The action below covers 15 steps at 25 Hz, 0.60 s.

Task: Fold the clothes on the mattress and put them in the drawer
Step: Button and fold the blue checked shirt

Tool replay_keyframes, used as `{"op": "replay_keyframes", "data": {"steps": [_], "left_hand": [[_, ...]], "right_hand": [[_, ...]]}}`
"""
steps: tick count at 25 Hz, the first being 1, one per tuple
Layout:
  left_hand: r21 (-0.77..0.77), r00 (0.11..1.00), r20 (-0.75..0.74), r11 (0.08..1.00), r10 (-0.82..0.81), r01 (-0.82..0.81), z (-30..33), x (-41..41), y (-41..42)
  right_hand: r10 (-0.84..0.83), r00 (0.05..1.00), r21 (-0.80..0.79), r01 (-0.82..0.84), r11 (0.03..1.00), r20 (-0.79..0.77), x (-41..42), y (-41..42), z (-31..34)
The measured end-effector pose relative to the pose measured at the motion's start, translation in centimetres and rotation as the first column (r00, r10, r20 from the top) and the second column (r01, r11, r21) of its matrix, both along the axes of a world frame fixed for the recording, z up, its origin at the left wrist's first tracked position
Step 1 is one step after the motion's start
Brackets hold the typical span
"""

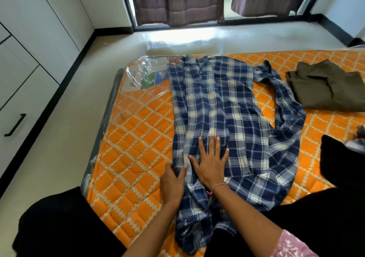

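On the orange quilted mattress [138, 138], blue-and-white plaid button shirt [217, 102] lay lengthwise, left side folded in.
Right hand [210, 162] spread flat, pressing the cloth; left hand [172, 183] pinching the folded edge. Risks: right sleeve [286, 106] was still loose and could bunch the fold; fabric could slip if pressure eased. Olive folded garment [325, 87] lay well apart.
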State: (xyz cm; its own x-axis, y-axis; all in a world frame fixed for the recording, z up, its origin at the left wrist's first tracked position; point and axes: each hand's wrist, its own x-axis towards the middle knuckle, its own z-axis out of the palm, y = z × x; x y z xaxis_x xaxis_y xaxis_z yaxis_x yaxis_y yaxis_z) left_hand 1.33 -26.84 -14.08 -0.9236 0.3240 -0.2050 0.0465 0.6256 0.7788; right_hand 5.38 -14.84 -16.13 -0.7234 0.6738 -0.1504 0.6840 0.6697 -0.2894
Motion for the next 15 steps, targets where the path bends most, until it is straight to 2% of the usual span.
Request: {"op": "replay_keyframes", "data": {"steps": [2, 3, 5, 6, 7, 8, 10, 11, 13, 14, 15], "left_hand": [[-0.05, 0.986, -0.057, 0.987, -0.157, 0.154, 0.1, -1.4, -1.3], [-0.105, 0.975, -0.032, 0.97, -0.222, 0.217, 0.2, -2.5, -1.9], [-0.269, 0.944, 0.062, 0.906, -0.324, 0.328, 0.4, -4.5, -3.5], [-0.395, 0.935, 0.037, 0.855, -0.352, 0.337, 0.6, -4.9, -3.8], [-0.497, 0.93, -0.075, 0.822, -0.359, 0.277, 0.8, -4.9, -3.2], [-0.528, 0.902, -0.233, 0.826, -0.365, 0.198, 1.0, -4.7, -1.8], [-0.449, 0.768, -0.474, 0.868, -0.431, 0.21, 1.1, -3.6, 2.7], [-0.442, 0.699, -0.5, 0.845, -0.511, 0.302, 1.1, -2.7, 5.5], [-0.551, 0.538, -0.448, 0.695, -0.714, 0.462, 0.5, -0.8, 9.8], [-0.607, 0.426, -0.436, 0.608, -0.793, 0.511, -0.1, 0.5, 11.8], [-0.654, 0.329, -0.404, 0.521, -0.854, 0.549, -0.6, 1.7, 13.6]], "right_hand": [[0.059, 0.997, -0.007, -0.059, 0.998, 0.054, -0.2, 0.3, 0.4], [0.092, 0.991, -0.033, -0.089, 0.996, 0.097, -0.1, 0.1, 0.5], [0.137, 0.981, -0.087, -0.126, 0.988, 0.137, 0.1, -0.7, 0.5], [0.141, 0.982, -0.099, -0.129, 0.987, 0.122, 0.3, -0.9, 0.5], [0.128, 0.988, -0.097, -0.119, 0.988, 0.09, 0.5, -0.9, 0.7], [0.09, 0.995, -0.086, -0.085, 0.993, 0.046, 0.7, -0.4, 0.9], [-0.057, 0.998, -0.038, 0.056, 0.998, -0.034, 1.6, 2.0, 1.7], [-0.154, 0.987, -0.033, 0.152, 0.988, -0.055, 2.7, 3.9, 2.3], [-0.393, 0.913, -0.022, 0.393, 0.919, -0.109, 5.5, 7.5, 3.1], [-0.557, 0.812, -0.03, 0.561, 0.827, -0.174, 7.3, 9.5, 3.4], [-0.742, 0.635, -0.113, 0.738, 0.665, -0.215, 9.0, 11.6, 4.0]]}}
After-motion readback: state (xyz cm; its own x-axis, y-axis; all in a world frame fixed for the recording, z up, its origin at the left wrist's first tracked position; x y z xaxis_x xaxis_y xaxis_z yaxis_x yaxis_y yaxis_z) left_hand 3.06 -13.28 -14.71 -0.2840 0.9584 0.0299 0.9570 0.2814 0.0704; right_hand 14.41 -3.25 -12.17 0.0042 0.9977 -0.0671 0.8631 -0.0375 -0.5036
